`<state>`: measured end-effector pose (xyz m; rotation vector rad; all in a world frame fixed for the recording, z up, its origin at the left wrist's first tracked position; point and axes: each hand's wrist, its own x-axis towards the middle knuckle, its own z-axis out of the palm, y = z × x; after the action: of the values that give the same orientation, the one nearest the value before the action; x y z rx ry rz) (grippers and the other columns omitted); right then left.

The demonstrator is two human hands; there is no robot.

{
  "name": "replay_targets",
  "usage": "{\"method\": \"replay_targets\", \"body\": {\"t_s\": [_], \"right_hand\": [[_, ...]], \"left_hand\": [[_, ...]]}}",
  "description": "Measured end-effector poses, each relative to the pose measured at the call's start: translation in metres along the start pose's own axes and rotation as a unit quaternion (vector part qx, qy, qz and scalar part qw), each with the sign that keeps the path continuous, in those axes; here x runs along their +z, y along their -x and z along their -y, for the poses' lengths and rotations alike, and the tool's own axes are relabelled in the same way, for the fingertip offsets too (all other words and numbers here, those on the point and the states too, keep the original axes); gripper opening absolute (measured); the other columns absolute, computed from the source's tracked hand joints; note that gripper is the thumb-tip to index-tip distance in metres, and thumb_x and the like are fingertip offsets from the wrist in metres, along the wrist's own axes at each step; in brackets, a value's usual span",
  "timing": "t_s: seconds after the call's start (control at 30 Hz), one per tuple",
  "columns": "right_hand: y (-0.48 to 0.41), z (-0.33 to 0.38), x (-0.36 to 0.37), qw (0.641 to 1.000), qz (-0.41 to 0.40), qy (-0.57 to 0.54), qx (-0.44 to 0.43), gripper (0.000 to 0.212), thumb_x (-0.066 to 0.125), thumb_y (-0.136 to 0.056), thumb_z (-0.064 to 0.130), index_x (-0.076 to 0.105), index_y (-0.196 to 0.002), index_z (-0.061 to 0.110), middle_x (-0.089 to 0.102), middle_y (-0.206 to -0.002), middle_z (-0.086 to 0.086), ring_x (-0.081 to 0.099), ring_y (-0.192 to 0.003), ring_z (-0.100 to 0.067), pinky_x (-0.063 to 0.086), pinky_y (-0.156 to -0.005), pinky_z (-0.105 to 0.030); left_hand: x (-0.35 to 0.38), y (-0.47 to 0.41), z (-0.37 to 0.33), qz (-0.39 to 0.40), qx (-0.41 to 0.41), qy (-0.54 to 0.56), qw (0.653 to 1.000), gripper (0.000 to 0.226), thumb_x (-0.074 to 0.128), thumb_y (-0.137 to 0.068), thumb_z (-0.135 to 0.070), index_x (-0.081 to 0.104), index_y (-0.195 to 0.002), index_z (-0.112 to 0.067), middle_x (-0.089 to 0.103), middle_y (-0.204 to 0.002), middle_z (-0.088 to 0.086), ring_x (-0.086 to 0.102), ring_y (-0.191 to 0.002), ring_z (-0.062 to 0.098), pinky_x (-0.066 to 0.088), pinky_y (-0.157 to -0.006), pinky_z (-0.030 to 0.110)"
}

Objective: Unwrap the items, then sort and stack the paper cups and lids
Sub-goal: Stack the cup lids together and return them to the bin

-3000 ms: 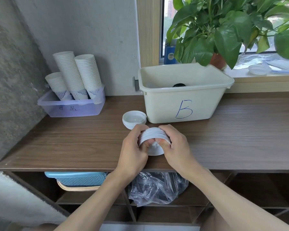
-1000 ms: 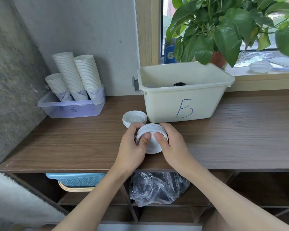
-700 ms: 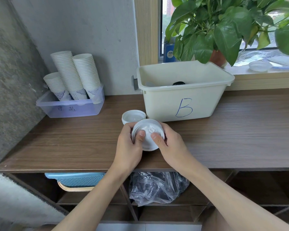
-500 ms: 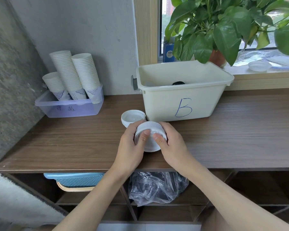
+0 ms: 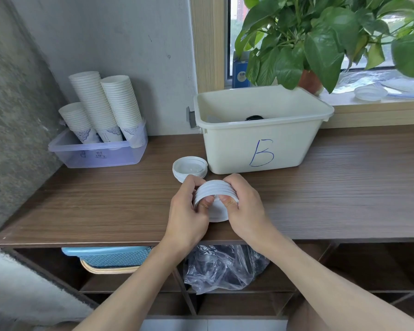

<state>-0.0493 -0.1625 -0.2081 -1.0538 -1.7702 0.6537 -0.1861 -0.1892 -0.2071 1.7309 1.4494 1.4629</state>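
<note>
Head cam: left hand point(image 5: 187, 212) and right hand point(image 5: 246, 209) both grip a small stack of lids point(image 5: 215, 190) over the tabletop's point(image 5: 344, 187) front edge, about mid-way. The paper cups point(image 5: 103, 108) look sorted, stacked in the clear tray point(image 5: 96, 156) at the back left corner. Another lid stack point(image 5: 189, 167) sits beside bin B point(image 5: 261, 149). I'd say the lids are what's left. Can't make out what's inside the bin, just something dark.

**Body check: bare hands, bare forearms**
left hand point(image 5: 187, 216) and right hand point(image 5: 246, 211) uncovered, fingernails short and plain. left forearm point(image 5: 139, 283) and right forearm point(image 5: 320, 278) bare from wrist to the bottom frame edge; upper arms out of frame
</note>
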Motion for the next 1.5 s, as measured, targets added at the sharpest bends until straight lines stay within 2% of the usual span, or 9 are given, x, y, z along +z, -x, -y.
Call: {"method": "replay_targets", "body": {"t_s": [0.17,0.33,0.57,0.9,1.07,1.13,1.23,1.37,1.5], "right_hand": [[-0.001,0.0004,-0.0006,0.999,-0.032,-0.025,0.009,0.017,0.052,-0.085,0.023,0.06,-0.098,0.015,0.059,-0.089,0.008,0.051,-0.081,0.0,0.037,-0.073,-0.007],[-0.0015,0.0027,-0.0011,0.999,0.009,-0.04,0.028,0.034,0.049,-0.093,0.038,0.059,-0.116,0.015,0.066,-0.104,0.007,0.058,-0.094,0.0,0.041,-0.08,-0.01],[-0.0013,0.0012,-0.002,0.998,0.004,-0.028,0.051,0.018,0.049,-0.098,0.024,0.058,-0.111,0.017,0.063,-0.101,0.005,0.056,-0.092,-0.007,0.039,-0.075,-0.006],[0.0,-0.0004,0.0015,1.0,-0.001,0.001,0.01,0.011,0.05,-0.089,0.03,0.055,-0.093,0.022,0.055,-0.083,0.013,0.05,-0.076,-0.002,0.035,-0.066,-0.009],[-0.001,-0.0002,0.0027,1.0,0.013,-0.014,0.006,0.027,0.052,-0.092,0.034,0.056,-0.112,0.016,0.058,-0.097,0.012,0.052,-0.085,0.002,0.036,-0.075,-0.006],[-0.0024,-0.0012,0.0016,0.998,0.043,-0.024,0.025,0.03,0.055,-0.094,0.032,0.054,-0.119,0.014,0.062,-0.105,0.006,0.055,-0.093,-0.005,0.039,-0.076,-0.013],[-0.0023,-0.0039,0.0009,0.999,0.021,-0.018,0.028,0.026,0.053,-0.093,0.038,0.055,-0.108,0.018,0.062,-0.1,0.003,0.056,-0.088,-0.007,0.038,-0.071,-0.013],[-0.0009,-0.0035,0.002,0.999,-0.024,-0.028,0.019,0.021,0.048,-0.09,0.036,0.05,-0.107,0.024,0.057,-0.105,0.001,0.052,-0.095,-0.001,0.035,-0.078,-0.005],[-0.0024,-0.0017,0.0013,0.999,0.009,-0.043,0.02,0.035,0.047,-0.092,0.04,0.056,-0.119,0.02,0.063,-0.109,0.005,0.057,-0.1,-0.005,0.042,-0.084,-0.014]], "left_hand": [[-0.0014,0.0018,-0.0042,0.047,0.034,-0.008,0.998,0.023,0.052,-0.096,-0.035,0.058,-0.115,-0.023,0.066,-0.103,-0.014,0.062,-0.097,0.005,0.045,-0.081,0.013],[-0.0054,-0.0035,-0.0015,-0.001,0.02,0.037,0.999,0.026,0.053,-0.093,-0.03,0.058,-0.108,-0.009,0.065,-0.093,-0.007,0.06,-0.083,-0.001,0.042,-0.074,0.011],[-0.0059,-0.002,-0.0062,0.054,-0.028,0.089,0.994,0.036,0.051,-0.092,-0.03,0.059,-0.124,-0.016,0.069,-0.113,-0.007,0.061,-0.108,0.004,0.045,-0.089,0.014],[-0.0028,-0.0011,-0.0014,0.023,-0.001,0.069,0.997,0.01,0.062,-0.087,-0.021,0.059,-0.096,-0.02,0.065,-0.078,-0.017,0.057,-0.071,0.001,0.043,-0.067,0.014],[-0.0054,-0.0026,-0.0015,-0.014,0.008,0.064,0.998,0.007,0.06,-0.087,-0.022,0.056,-0.093,-0.022,0.062,-0.08,-0.012,0.055,-0.072,0.0,0.042,-0.068,0.013],[-0.0081,-0.0046,-0.0012,-0.027,0.011,0.067,0.997,0.007,0.059,-0.087,-0.022,0.054,-0.092,-0.021,0.059,-0.083,-0.008,0.054,-0.074,-0.002,0.041,-0.069,0.011],[-0.0073,-0.0059,-0.001,-0.008,0.006,0.071,0.997,0.012,0.059,-0.089,-0.024,0.055,-0.1,-0.021,0.063,-0.088,-0.009,0.058,-0.079,-0.003,0.043,-0.073,0.012],[-0.004,-0.0051,-0.0024,0.02,-0.011,0.062,0.998,0.03,0.064,-0.091,-0.008,0.058,-0.116,-0.023,0.068,-0.106,-0.013,0.063,-0.099,-0.003,0.044,-0.084,0.009],[-0.0066,-0.005,-0.0032,-0.014,-0.01,0.047,0.999,0.03,0.063,-0.092,-0.001,0.052,-0.103,-0.026,0.063,-0.096,-0.01,0.059,-0.084,-0.009,0.043,-0.076,0.007]]}}
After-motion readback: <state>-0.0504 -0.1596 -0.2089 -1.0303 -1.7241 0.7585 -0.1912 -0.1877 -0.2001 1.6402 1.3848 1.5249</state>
